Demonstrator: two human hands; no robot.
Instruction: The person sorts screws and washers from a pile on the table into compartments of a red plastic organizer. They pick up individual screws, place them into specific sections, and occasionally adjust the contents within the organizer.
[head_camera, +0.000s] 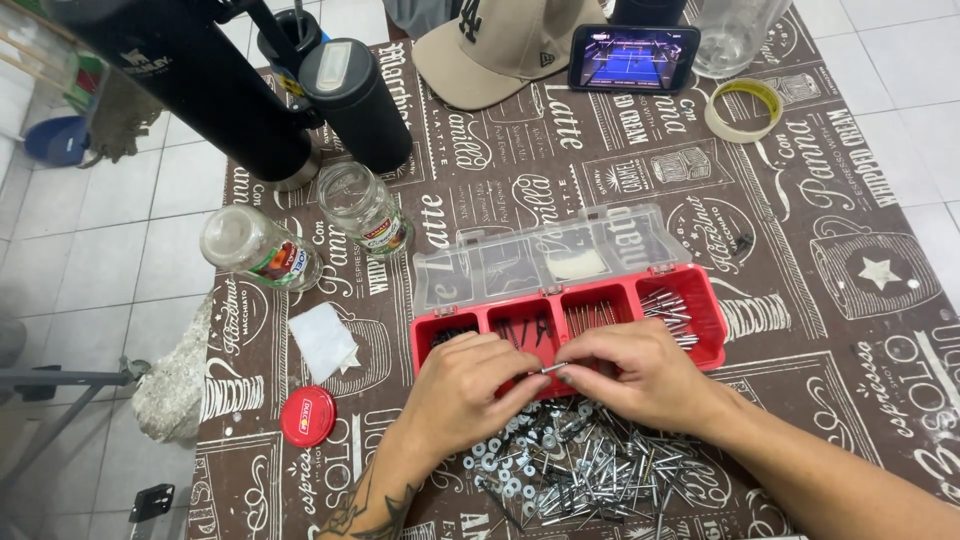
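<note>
The table (820, 180), under a brown cloth printed in white, fills most of the view, its left edge dropping to pale floor tiles at 9 o'clock. At centre lies a red compartment box (700, 290) with its clear lid (560, 255) tipped open toward 12 o'clock; its cells hold dark and silver fasteners. Just below it, the left hand (465, 385) and right hand (640, 375) meet, fingertips pinched together on a small silver screw (553, 368), possibly a rivet, held level over the box's near edge. At 6 o'clock a loose heap of screws and washers (570, 465) sprawls under the wrists. Open cloth lies at 3 o'clock. Toward 10 o'clock stand two glass jars (300, 235); a red jar cap (307, 416) sits at 8 o'clock, and a cap (495, 50), phone (632, 57) and tape roll (743, 110) crowd 12 to 1 o'clock.
</note>
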